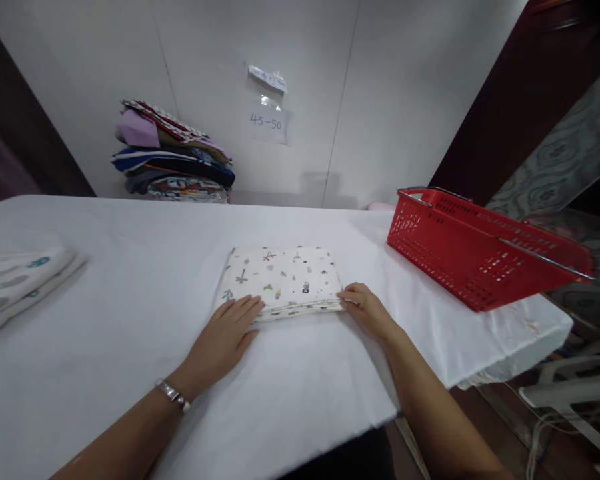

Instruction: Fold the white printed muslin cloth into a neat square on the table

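A folded white cloth (285, 277) printed with small plants and other motifs lies flat on the white-covered table in front of me. Its layered folded edge faces me. My left hand (225, 337) rests on the cloth's near left corner, fingers stretched out flat and thumb apart, with a metal bracelet at the wrist. At the near right corner, my right hand (365, 308) has its fingers bent and closed on the cloth's edge.
A red plastic basket (460, 247) with metal handles stands at the table's right end. Another folded white cloth (25, 280) lies at the left. Behind the table a stack of folded fabrics (173, 153) leans by the wall, near a paper sign (270, 123) reading 45-50.
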{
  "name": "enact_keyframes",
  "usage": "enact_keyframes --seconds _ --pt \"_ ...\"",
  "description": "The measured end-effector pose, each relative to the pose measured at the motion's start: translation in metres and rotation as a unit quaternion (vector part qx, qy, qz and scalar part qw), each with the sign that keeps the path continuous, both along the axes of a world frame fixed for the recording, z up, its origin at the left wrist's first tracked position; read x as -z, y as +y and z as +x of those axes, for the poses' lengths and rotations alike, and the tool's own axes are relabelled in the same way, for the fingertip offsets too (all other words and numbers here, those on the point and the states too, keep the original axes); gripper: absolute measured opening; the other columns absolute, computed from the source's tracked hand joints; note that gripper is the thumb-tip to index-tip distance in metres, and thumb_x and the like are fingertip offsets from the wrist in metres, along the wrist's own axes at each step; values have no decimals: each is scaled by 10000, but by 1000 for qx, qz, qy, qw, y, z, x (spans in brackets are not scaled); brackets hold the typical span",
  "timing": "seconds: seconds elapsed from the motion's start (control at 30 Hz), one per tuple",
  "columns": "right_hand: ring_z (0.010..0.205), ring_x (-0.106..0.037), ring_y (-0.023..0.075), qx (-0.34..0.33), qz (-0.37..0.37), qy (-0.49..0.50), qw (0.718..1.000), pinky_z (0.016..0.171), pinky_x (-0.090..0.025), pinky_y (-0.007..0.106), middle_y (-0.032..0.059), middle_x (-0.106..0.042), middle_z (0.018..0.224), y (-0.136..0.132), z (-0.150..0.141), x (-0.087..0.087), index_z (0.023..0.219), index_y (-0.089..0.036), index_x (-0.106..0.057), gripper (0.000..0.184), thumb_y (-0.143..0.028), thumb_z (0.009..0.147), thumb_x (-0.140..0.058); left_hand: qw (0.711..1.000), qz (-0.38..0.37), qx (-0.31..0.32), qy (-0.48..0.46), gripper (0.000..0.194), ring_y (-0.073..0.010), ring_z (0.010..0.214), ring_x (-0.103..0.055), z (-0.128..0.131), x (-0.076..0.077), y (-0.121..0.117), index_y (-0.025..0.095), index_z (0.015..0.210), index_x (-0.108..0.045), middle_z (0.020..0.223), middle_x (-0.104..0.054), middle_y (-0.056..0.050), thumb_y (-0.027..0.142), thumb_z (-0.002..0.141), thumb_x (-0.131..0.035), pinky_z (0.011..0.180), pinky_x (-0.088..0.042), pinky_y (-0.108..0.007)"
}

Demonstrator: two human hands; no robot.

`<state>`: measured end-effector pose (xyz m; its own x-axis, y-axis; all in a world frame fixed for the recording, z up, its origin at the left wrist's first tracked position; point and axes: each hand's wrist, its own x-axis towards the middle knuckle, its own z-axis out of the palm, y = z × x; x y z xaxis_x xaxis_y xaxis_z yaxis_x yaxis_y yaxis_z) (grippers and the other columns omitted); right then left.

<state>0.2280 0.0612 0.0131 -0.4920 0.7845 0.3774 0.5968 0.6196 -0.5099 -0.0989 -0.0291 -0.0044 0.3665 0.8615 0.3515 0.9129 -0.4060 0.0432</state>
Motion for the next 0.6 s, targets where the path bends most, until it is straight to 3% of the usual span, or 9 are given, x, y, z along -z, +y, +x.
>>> enact_keyframes --seconds 0.37,0.6 --pt "852 -534 166 4 -31 31 999 746 -437 307 34 -585 865 3 -3 3 950 -263 -657 208 -280 847 -477 1000 -5 4 -5 477 -205 1254 -338 0 -2 0 243 1339 -298 1358 -398 -29 349 877 -350 1033 -277 -434" --pt "901 -501 187 3 40 -59 997 723 -427 307 40 -570 944 -2 -4 -4 1012 -283 -630 249 -234 856 -442 1000 -5 1 -6 485 -202 1260 -329 0 0 1 242 1344 -291 1368 -383 -29 345 875 -358 1038 -273 -430"
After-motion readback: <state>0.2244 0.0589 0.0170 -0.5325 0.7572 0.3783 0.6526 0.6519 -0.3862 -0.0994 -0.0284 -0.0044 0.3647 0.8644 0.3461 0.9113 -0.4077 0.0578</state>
